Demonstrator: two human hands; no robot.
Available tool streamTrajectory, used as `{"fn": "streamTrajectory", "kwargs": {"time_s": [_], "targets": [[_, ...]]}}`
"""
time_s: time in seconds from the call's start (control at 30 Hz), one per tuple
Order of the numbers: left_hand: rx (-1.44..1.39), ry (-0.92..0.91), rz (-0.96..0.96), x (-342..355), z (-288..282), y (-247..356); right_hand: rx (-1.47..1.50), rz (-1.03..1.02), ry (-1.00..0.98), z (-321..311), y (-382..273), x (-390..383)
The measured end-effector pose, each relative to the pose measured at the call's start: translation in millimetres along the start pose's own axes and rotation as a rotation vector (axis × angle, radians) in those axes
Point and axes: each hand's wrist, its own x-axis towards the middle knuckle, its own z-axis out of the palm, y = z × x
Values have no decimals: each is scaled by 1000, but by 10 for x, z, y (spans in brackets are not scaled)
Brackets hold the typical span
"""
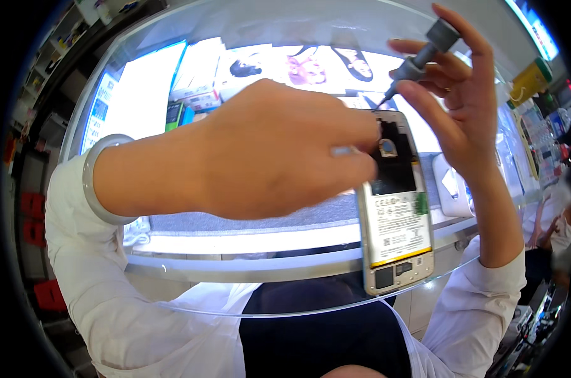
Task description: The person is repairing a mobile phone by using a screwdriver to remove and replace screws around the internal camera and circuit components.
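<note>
An opened smartphone (395, 220) lies with its inside facing up, a white battery label (397, 230) in its lower half and a black area (395, 170) above. From the left, my left hand (266, 151) reaches across with closed fingers at the phone's upper left edge. Its fingertips are partly hidden, so their exact grip does not show. My right hand (465, 101) holds a grey screwdriver (418, 63), fingers around its handle and knob. The screwdriver slants down to the left, its thin tip at the phone's top edge.
Beneath the phone is a glass counter (304, 313) with a rounded edge. Inside it are lit picture panels (307, 66), small boxes (197, 101) and a white object (452, 189). A yellow container (531, 82) stands at the right. Another person (553, 223) is farther right.
</note>
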Motion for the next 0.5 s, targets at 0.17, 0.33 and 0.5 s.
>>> {"fn": "streamTrajectory", "kwargs": {"time_s": [0.17, 0.33, 0.5], "targets": [[21, 20, -152, 19, -15, -84, 175, -28, 34, 32, -73, 32], [-25, 1, -192, 26, 73, -97, 205, -62, 43, -36, -52, 18], [-45, -49, -187, 18, 112, -122, 122, -44, 88, -29, -145, 10]]}}
